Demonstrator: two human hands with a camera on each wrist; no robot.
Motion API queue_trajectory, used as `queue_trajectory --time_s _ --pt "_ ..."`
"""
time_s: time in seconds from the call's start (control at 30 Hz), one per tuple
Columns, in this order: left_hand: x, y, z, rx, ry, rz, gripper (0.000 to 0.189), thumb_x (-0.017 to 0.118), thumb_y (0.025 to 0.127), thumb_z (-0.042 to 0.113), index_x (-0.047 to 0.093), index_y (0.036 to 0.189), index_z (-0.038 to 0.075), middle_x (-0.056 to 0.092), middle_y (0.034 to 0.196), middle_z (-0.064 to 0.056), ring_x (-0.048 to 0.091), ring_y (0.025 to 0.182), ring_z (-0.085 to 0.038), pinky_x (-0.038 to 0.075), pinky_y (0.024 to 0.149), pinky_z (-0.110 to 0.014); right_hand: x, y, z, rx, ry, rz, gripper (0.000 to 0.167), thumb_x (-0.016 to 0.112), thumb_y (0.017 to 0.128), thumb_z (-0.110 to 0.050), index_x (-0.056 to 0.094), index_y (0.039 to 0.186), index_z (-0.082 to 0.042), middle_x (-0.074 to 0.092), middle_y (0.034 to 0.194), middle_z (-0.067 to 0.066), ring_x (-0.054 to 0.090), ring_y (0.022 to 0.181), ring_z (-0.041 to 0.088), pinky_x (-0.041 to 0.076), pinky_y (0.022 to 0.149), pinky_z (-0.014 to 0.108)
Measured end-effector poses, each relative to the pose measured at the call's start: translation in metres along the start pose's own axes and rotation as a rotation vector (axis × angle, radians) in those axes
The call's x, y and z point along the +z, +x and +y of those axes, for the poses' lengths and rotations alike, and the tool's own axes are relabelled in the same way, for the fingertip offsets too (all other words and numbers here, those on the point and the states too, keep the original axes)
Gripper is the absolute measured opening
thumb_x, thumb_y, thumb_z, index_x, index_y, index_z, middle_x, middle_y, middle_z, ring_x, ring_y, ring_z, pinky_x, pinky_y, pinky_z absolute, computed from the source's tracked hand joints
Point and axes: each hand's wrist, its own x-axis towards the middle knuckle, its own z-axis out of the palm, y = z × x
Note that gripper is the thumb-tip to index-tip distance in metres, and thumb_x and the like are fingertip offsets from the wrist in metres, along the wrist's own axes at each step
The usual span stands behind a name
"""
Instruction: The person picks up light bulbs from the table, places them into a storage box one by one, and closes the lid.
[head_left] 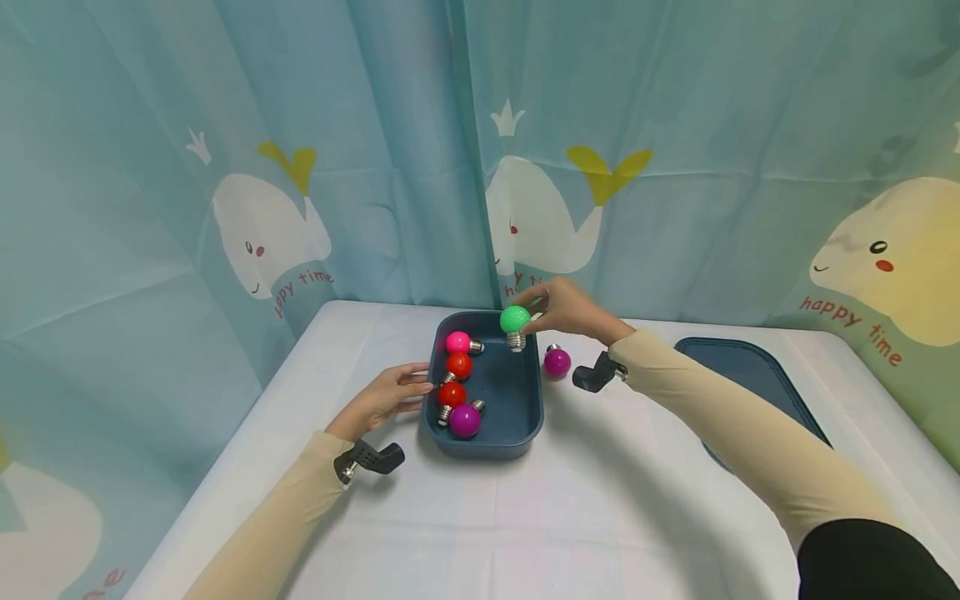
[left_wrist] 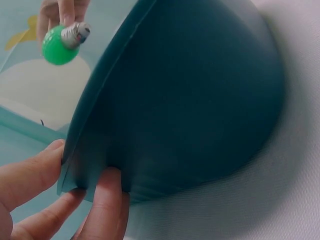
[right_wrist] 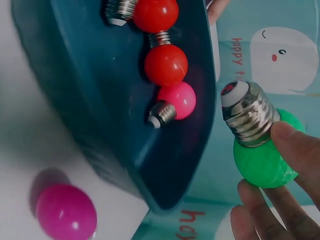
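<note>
My right hand (head_left: 564, 310) pinches a green light bulb (head_left: 515, 319) between thumb and fingers, above the far right part of a dark blue plastic bin (head_left: 504, 450). The bulb's metal screw base points down in the head view. At the bin's left side, my left hand (head_left: 390, 398) grips the wall, thumb at the rim and fingers against the outside, as the left wrist view shows. Along the left inside of the bin lie a pink bulb (head_left: 457, 342), two red bulbs (head_left: 459, 365) and a purple bulb (head_left: 465, 422). Another screw base shows beside the purple one.
Outside the bin, a magenta bulb (head_left: 557, 362) lies on the white tablecloth (head_left: 450, 533) by the right wall. A flat dark blue tray (head_left: 738, 367) sits farther right, partly behind my right sleeve. A whale-print curtain (head_left: 405, 167) hangs behind the table.
</note>
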Motion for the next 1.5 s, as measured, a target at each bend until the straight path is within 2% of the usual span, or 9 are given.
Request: queue_trajectory --time_s 0.23,0.6,0.9,1.2,1.5 --pt "0.0 0.0 0.001 -0.004 -0.004 0.004 0.057 0.054 0.095 0.009 0.028 0.145 -0.003 0.036 0.145 -0.028 0.043 0.129 -0.039 0.042 0.104 -0.046 0.022 0.018 -0.001 -0.019 0.004 -0.097 0.044 0.079 0.071 -0.004 0.066 0.113 0.0 0.068 0.113 0.017 0.068 0.097 0.029 0.058 0.081 0.033" --pt "0.0 0.0 0.001 -0.003 -0.008 0.006 0.057 0.053 0.095 0.007 0.028 0.145 -0.003 0.036 0.144 -0.028 0.042 0.13 -0.039 0.041 0.105 -0.047 0.049 0.037 0.002 0.011 0.039 -0.162 0.039 0.078 0.071 0.0 0.068 0.109 0.002 0.069 0.109 0.017 0.069 0.095 0.027 0.058 0.082 0.029" --pt "0.0 0.002 0.001 -0.012 0.0 0.011 0.057 0.054 0.095 0.009 0.028 0.145 -0.002 0.037 0.144 -0.027 0.043 0.129 -0.038 0.042 0.104 -0.047 0.065 0.043 0.011 0.036 -0.009 -0.21 0.034 0.078 0.073 -0.002 0.07 0.106 0.0 0.071 0.107 0.015 0.067 0.093 0.022 0.058 0.083 0.029" --pt "0.001 0.002 0.001 -0.015 -0.004 0.018 0.056 0.053 0.095 0.009 0.029 0.145 -0.002 0.037 0.144 -0.027 0.043 0.129 -0.038 0.041 0.105 -0.047 0.074 0.049 0.014 0.113 -0.082 -0.248 0.033 0.08 0.071 -0.005 0.072 0.103 -0.005 0.072 0.105 0.01 0.064 0.096 0.021 0.056 0.085 0.03" --pt "0.001 0.001 0.0 -0.032 -0.003 0.035 0.056 0.054 0.094 0.008 0.03 0.144 -0.001 0.038 0.144 -0.026 0.045 0.128 -0.037 0.043 0.104 -0.046 0.078 0.048 0.012 0.107 -0.105 -0.301 0.035 0.079 0.071 -0.004 0.07 0.105 -0.005 0.071 0.106 0.011 0.064 0.101 0.023 0.054 0.09 0.031"
